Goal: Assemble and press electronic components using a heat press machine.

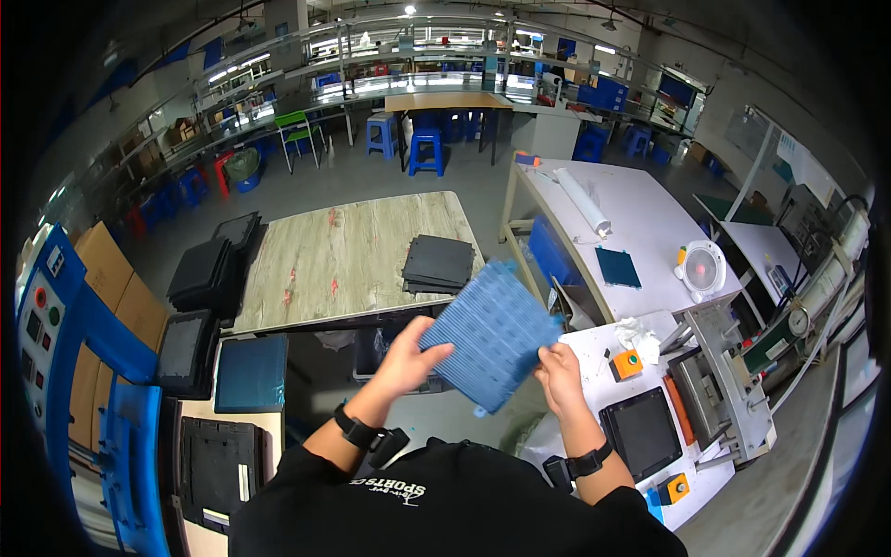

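Up in front of my chest is a blue ribbed square sheet [492, 330], tilted, with small tabs along its edges. My left hand [406, 360] grips its left edge, thumb lying over the face. At the lower right corner, my right hand [560, 379] pinches the sheet between thumb and fingers. Beyond it, a stack of thin black plates [438, 264] lies on the wood-patterned table [343, 246]. To my right a black square tray [641, 431] rests on the white bench of a press [701, 399].
Left stands a blue machine [56, 343] with buttons, beside black trays [200, 269], a dark blue-green sheet [251, 373] and a black mould plate [220, 469]. The right white table [640, 213] carries a roll [583, 202], a dark square sheet [618, 267] and a small fan [701, 269]. Orange button boxes [627, 365] sit near the press.
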`<state>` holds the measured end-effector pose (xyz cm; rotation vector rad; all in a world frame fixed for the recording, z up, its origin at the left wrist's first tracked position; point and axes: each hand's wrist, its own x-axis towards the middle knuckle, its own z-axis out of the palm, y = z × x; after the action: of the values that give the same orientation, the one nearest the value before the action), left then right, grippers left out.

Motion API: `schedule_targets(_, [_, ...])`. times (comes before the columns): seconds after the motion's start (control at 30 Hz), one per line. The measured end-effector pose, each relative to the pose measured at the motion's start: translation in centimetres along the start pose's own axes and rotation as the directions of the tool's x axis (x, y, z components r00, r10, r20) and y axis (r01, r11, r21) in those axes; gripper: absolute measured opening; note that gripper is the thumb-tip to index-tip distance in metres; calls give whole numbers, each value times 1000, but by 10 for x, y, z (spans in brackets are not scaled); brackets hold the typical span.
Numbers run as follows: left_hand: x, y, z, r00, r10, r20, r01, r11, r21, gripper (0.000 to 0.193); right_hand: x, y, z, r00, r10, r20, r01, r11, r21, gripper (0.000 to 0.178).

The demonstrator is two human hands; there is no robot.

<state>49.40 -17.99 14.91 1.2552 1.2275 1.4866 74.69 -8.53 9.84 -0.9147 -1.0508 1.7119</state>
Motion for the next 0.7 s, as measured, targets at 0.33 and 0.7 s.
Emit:
schedule_targets(0.33, [22,30,16,885,3,466,-158,943,292,27,-23,-93,63,460,-388,798,756,-301,-582,48])
schedule_targets(0.7, [12,-31,38,996,-71,50,70,997,14,12,0,-48,33,854,-218,473,516,232,-825,28])
